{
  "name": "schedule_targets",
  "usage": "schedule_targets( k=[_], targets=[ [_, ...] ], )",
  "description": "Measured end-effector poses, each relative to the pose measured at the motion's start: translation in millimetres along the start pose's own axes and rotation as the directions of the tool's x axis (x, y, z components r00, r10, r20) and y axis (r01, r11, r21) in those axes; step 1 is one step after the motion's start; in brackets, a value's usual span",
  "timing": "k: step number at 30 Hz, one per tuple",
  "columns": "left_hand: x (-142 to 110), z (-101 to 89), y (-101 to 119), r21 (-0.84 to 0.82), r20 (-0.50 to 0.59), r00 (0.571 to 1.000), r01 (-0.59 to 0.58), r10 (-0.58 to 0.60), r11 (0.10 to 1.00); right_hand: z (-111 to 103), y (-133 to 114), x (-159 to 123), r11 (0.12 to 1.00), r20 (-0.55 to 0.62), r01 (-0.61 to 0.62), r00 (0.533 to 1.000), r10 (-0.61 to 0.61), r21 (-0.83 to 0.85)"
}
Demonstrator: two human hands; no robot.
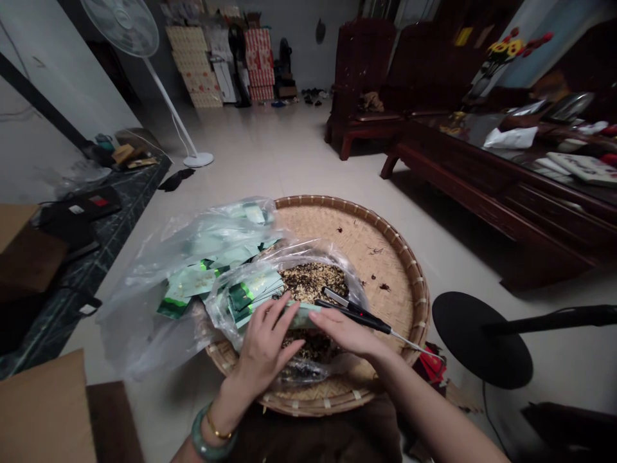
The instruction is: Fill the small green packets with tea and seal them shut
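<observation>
A pale green packet (304, 315) spans the space between my two hands, over an open clear plastic bag (354, 273). My left hand (270, 337) has its fingers on the packet's left part, the thumb lower and apart. My right hand (344, 331) holds its right end with the fingertips; its thumb is hidden. Just beyond the right hand lies a black tong-shaped heating tool (359, 315) with a small red light and a pale cord. Inside the bag are a dark and tan loose mix (315, 280) and a stack of green packets (255, 289).
A round woven bamboo tray (421, 276) carries the bag. More green packets (187, 283) lie in a larger plastic bag (139, 308) at left. A black round stand base (482, 341) is at right, cardboard (45, 411) at lower left, and a dark wooden table (482, 193) farther right.
</observation>
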State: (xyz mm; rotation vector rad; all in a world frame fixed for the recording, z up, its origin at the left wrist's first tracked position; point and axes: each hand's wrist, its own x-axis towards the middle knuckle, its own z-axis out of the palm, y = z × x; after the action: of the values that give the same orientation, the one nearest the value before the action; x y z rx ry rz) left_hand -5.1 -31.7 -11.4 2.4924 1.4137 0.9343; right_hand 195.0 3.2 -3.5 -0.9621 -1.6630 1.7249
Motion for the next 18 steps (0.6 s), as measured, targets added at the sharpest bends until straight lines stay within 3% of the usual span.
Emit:
schedule_targets(
  k=[3, 8, 10, 12, 14, 15, 18],
  targets=[
    [1, 7.5, 3, 0.006, 0.024, 0.998, -0.061, 0.061, 0.998, 11, -8, 4, 0.997, 0.024, 0.069, 0.997, -0.068, -0.040],
    [-1, 15.3, -6, -0.096, -0.063, 0.997, 0.027, -0.033, 0.995, 8, -21, 4, 0.998, 0.048, 0.036, 0.998, -0.034, -0.048],
    [-2, 14.3, -8, -0.126, -0.084, 0.990, 0.098, -0.109, 0.987, -1, -24, 6, 1.000, -0.007, -0.003, 1.000, 0.003, 0.004],
    [-2, 11.7, -10, -0.152, -0.109, 0.972, 0.191, -0.208, 0.970, -11, -26, 12, 1.000, -0.140, -0.013, 0.990, 0.011, -0.010],
    [-2, 8.4, -12, -0.183, -0.123, 0.940, 0.294, -0.319, 0.938, -20, -24, 24, 0.981, -0.225, -0.005, 0.974, -0.038, -0.192],
    [-2, 6.9, -13, -0.202, -0.126, 0.920, 0.342, -0.371, 0.918, -23, -22, 32, 0.947, -0.208, -0.005, 0.976, -0.065, -0.322],
    [-3, 3.9, -17, -0.276, -0.123, 0.862, 0.445, -0.491, 0.852, -24, -14, 59, 0.796, -0.011, -0.006, 1.000, -0.001, -0.605]
  ],
)
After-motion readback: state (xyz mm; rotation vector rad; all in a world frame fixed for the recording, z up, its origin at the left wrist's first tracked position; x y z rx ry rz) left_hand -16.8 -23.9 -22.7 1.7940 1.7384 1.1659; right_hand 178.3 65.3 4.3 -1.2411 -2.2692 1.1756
